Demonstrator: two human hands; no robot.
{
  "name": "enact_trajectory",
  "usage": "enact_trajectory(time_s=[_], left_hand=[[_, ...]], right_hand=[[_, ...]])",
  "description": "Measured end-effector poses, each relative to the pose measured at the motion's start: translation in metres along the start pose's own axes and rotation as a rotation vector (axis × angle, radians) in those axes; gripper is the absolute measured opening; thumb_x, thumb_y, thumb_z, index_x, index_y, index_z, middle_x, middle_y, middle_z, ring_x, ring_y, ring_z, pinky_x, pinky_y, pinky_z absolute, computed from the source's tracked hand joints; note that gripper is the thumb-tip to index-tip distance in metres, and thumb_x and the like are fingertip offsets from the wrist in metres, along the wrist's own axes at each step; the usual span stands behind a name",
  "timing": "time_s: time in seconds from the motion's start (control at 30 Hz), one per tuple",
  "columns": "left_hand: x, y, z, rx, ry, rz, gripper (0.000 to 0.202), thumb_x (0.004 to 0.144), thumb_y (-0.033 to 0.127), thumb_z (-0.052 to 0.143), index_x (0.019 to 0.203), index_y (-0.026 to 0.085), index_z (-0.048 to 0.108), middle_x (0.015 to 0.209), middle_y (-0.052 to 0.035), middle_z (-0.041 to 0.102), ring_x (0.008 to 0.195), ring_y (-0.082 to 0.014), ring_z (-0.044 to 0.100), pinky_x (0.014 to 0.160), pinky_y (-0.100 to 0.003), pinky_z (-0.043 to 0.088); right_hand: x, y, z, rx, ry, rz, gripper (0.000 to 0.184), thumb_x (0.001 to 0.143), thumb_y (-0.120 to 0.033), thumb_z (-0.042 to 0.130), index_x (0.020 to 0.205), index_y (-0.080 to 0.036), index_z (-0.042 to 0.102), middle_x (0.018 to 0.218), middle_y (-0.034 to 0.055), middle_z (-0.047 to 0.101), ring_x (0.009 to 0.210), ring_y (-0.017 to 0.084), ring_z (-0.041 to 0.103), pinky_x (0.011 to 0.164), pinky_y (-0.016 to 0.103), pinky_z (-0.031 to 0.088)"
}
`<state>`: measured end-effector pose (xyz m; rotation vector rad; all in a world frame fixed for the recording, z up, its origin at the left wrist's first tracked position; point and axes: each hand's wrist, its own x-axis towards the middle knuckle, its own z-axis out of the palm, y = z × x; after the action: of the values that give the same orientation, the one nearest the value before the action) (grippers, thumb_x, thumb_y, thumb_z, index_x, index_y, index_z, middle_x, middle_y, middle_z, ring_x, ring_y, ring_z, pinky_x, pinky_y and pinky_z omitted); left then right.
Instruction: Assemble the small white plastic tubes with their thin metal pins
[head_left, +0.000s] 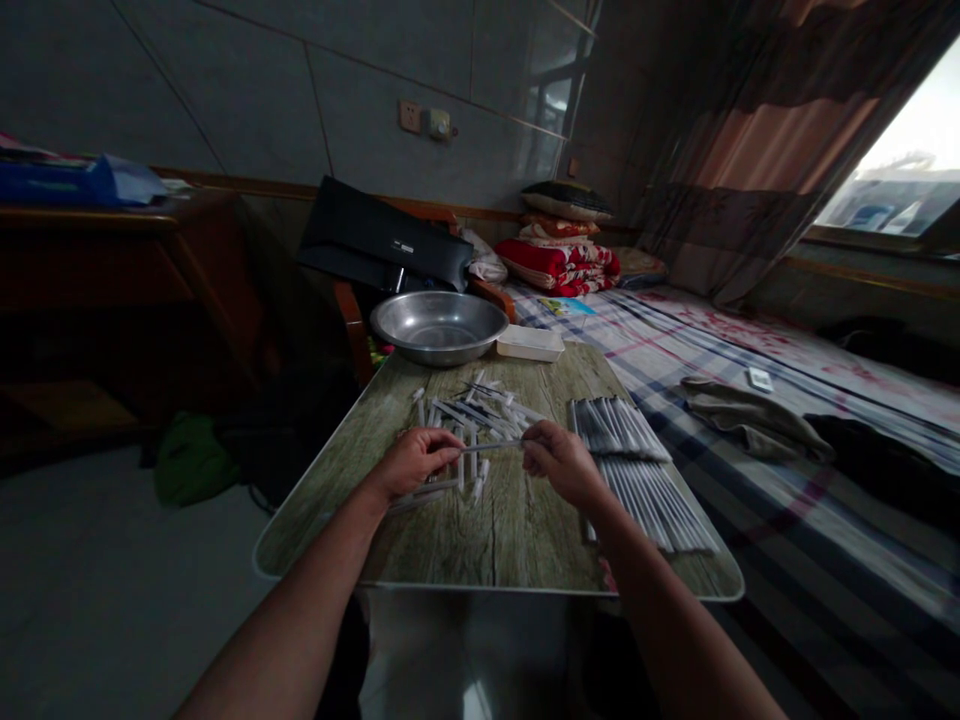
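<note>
Above the middle of the table, my left hand pinches one end of a slim, pale pen-like stick. My right hand closes around its other end, so the stick lies nearly level between them. Beneath and beyond it is a loose heap of whitish tubes and thin dark-tipped sticks. Short white pieces like caps lie closer to me. To the right of my right hand, similar pen-like sticks are laid side by side in two rows, a far row and a near row.
A wide metal basin and a shallow white plastic box stand at the far edge of the wood-patterned table. Behind is a chair with a black bag. A bed with a checked sheet borders the right side.
</note>
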<state>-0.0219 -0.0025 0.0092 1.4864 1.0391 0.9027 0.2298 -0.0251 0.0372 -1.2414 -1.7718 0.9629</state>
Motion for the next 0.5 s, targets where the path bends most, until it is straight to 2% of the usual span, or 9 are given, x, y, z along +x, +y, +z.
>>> enact_trajectory(time_s=[0.1, 0.2, 0.33, 0.4, 0.5], left_hand=[[0.0, -0.001, 0.001, -0.001, -0.007, -0.004, 0.021, 0.07, 0.031, 0.072, 0.083, 0.014, 0.072, 0.064, -0.0015, 0.062, 0.051, -0.0103, 0.048, 0.049, -0.022, 0.036], [0.001, -0.002, 0.003, -0.003, -0.006, -0.005, 0.022, 0.07, 0.032, 0.071, 0.083, 0.014, 0.072, 0.064, -0.0012, 0.062, 0.051, -0.0098, 0.048, 0.049, -0.023, 0.036], [0.002, -0.003, 0.004, 0.025, -0.01, -0.006, 0.025, 0.07, 0.034, 0.07, 0.085, 0.014, 0.071, 0.067, -0.0012, 0.063, 0.052, -0.01, 0.048, 0.051, -0.024, 0.038], [0.002, -0.003, 0.004, 0.04, -0.008, -0.006, 0.025, 0.071, 0.034, 0.069, 0.085, 0.013, 0.07, 0.068, -0.001, 0.062, 0.053, -0.01, 0.047, 0.052, -0.024, 0.038], [0.002, -0.003, 0.003, 0.037, 0.001, 0.005, 0.025, 0.071, 0.034, 0.068, 0.086, 0.013, 0.071, 0.068, -0.0016, 0.062, 0.054, -0.0107, 0.048, 0.051, -0.024, 0.037]], right_hand=[[-0.001, -0.002, -0.001, -0.111, 0.001, 0.018, 0.027, 0.087, -0.036, 0.046, 0.067, -0.019, 0.052, 0.047, -0.0029, 0.055, 0.042, 0.009, 0.051, 0.046, 0.02, 0.04], [0.0, 0.001, -0.002, -0.063, 0.026, 0.041, 0.037, 0.09, -0.043, 0.04, 0.064, -0.019, 0.051, 0.045, -0.0033, 0.051, 0.038, 0.008, 0.047, 0.042, 0.02, 0.037], [0.004, 0.007, -0.003, 0.195, -0.007, 0.006, 0.019, 0.077, -0.035, 0.059, 0.084, -0.019, 0.053, 0.065, -0.0014, 0.062, 0.055, 0.011, 0.058, 0.049, 0.021, 0.045], [0.005, 0.009, -0.004, 0.236, 0.003, -0.004, 0.019, 0.07, -0.028, 0.064, 0.083, -0.019, 0.053, 0.067, -0.0019, 0.062, 0.059, 0.011, 0.059, 0.053, 0.022, 0.048], [0.005, 0.008, -0.004, 0.198, 0.012, 0.013, 0.011, 0.073, -0.026, 0.06, 0.078, -0.019, 0.053, 0.063, -0.0019, 0.061, 0.056, 0.011, 0.057, 0.054, 0.023, 0.047]])
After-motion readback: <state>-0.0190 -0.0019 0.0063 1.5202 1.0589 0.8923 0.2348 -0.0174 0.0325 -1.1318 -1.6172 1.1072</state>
